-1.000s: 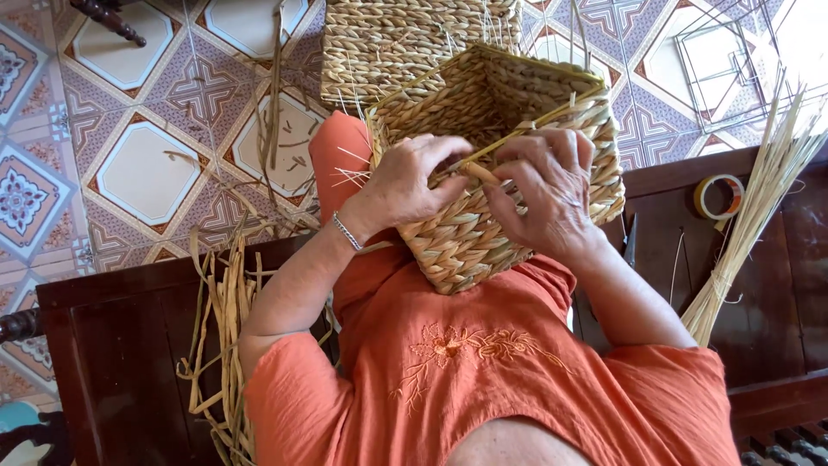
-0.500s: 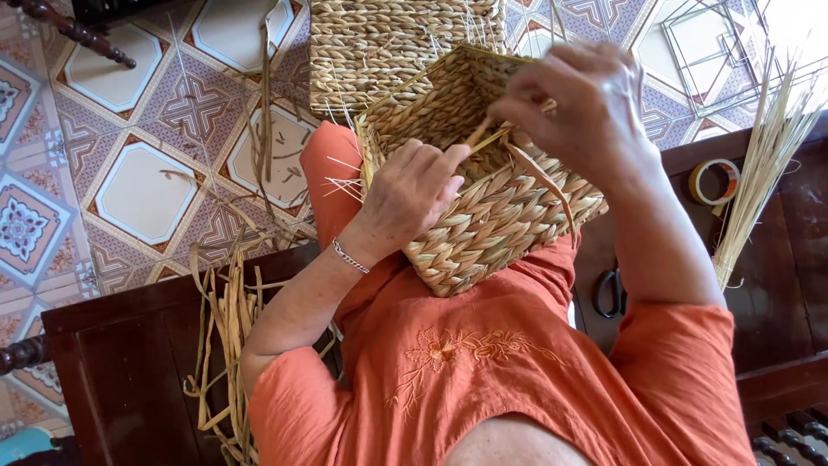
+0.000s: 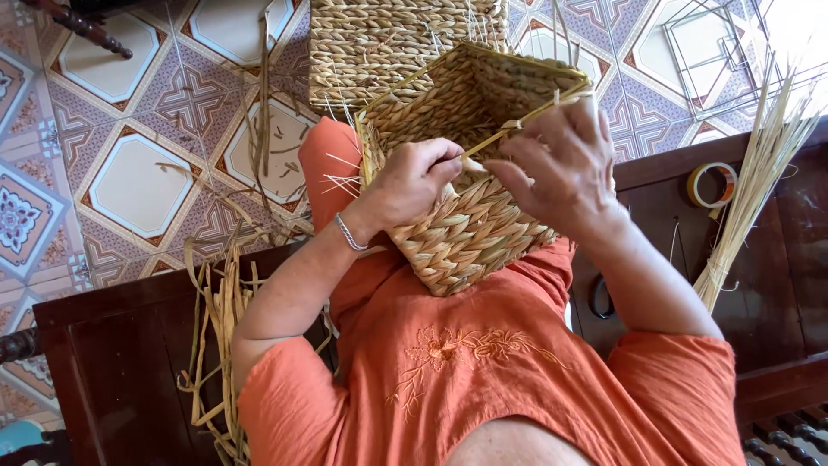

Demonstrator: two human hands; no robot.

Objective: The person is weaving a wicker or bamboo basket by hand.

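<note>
Two woven baskets (image 3: 466,216) (image 3: 388,43), two hands (image 3: 414,181) (image 3: 561,164), one tape roll (image 3: 712,185), one straw bundle (image 3: 750,190)

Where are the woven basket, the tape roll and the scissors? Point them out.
woven basket (image 3: 470,233), head view, on its braided side wall.
tape roll (image 3: 712,185), head view, on its ring's left rim.
scissors (image 3: 599,298), head view, on the dark handle loop.
</note>
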